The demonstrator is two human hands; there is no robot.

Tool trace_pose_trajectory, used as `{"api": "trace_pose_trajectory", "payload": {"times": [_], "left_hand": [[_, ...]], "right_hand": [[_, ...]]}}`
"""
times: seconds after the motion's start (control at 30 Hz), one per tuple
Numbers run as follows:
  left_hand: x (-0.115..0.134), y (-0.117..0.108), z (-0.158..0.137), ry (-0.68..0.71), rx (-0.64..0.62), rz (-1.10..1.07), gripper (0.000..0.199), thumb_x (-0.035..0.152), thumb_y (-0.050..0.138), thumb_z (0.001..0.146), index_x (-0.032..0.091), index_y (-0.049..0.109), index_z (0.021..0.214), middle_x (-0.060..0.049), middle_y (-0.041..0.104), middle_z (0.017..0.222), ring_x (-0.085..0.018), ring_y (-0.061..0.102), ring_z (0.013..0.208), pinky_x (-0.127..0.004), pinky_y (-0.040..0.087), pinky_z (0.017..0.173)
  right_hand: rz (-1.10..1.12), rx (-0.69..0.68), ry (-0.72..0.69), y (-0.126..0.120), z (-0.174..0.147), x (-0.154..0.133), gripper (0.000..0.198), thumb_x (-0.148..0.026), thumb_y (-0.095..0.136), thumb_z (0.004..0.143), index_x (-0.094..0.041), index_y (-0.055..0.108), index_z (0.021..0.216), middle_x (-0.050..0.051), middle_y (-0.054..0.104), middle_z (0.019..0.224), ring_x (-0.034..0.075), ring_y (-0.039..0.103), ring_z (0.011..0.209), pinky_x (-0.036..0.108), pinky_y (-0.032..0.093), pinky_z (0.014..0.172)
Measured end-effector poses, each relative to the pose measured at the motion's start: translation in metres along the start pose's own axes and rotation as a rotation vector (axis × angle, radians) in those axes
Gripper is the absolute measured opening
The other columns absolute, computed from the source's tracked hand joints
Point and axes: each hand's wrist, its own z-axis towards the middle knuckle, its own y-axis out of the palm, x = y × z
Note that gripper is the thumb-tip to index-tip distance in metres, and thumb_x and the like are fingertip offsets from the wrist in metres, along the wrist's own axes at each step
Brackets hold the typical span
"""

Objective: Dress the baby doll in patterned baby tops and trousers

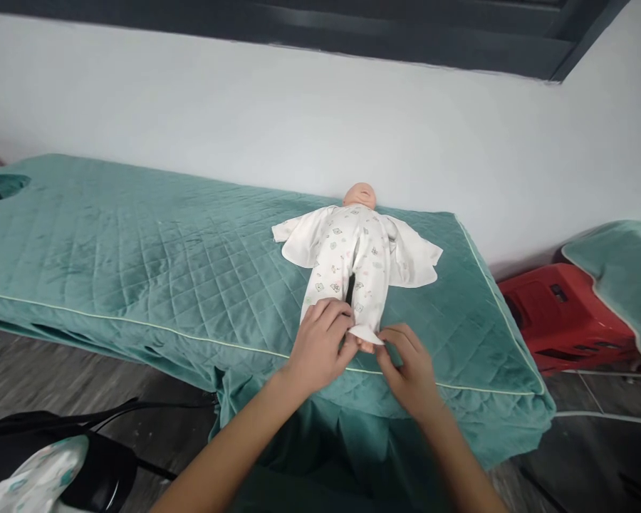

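Our left hand point(321, 343) and right hand point(410, 367) hold a narrow grip, pinching the white cuff point(366, 334) from either side, with the doll's toes point(365, 347) just below. We see the cuff ends one leg of the printed garment point(371, 285); the doll point(360, 195) lies near the quilted bed's point(139, 256) right end, head toward the wall point(278, 121).

Count: 1 left hand point(322, 338), 1 right hand point(410, 363), 1 doll point(360, 194), 2 printed trouser legs point(372, 285), 2 white sleeves point(424, 251), 1 quilted green bed cover point(219, 242) with 1 hole point(1, 187), 1 patterned cloth point(43, 474), 1 dark frame point(299, 21).
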Motion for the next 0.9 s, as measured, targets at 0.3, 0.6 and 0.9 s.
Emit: {"api": "trace_pose_trajectory", "payload": {"times": [0.3, 0.6, 0.9], "left_hand": [[-0.010, 0.000, -0.039, 0.052, 0.015, 0.019, 0.006, 0.014, 0.059, 0.089, 0.019, 0.059, 0.092, -0.008, 0.063, 0.128, -0.028, 0.047, 0.134, -0.046, 0.044, 0.108], [-0.106, 0.002, -0.015, -0.211, 0.140, 0.199, 0.037, 0.017, 0.047, 0.095, 0.015, 0.053, 0.131, -0.016, 0.061, 0.132, -0.029, 0.049, 0.136, -0.053, 0.043, 0.114], [-0.154, 0.025, 0.064, -0.009, -0.263, 0.176, 0.042, 0.028, 0.051, 0.094, 0.017, 0.060, 0.133, -0.013, 0.056, 0.146, -0.028, 0.046, 0.142, -0.047, 0.033, 0.124]], "right_hand": [[0.011, -0.127, 0.037, 0.006, -0.027, 0.004, 0.014, -0.015, 0.055, 0.096, -0.022, 0.059, 0.107, 0.006, 0.063, 0.100, 0.018, 0.062, 0.094, 0.031, 0.052, 0.081], [-0.256, -0.011, 0.083, 0.002, 0.030, 0.073, 0.026, -0.013, 0.047, 0.095, -0.020, 0.062, 0.115, 0.012, 0.064, 0.114, 0.026, 0.060, 0.109, 0.045, 0.053, 0.096], [-0.557, -0.217, -0.110, 0.022, 0.093, 0.123, 0.035, -0.016, 0.048, 0.095, -0.016, 0.063, 0.126, 0.015, 0.062, 0.126, 0.030, 0.055, 0.118, 0.044, 0.050, 0.101]]}}
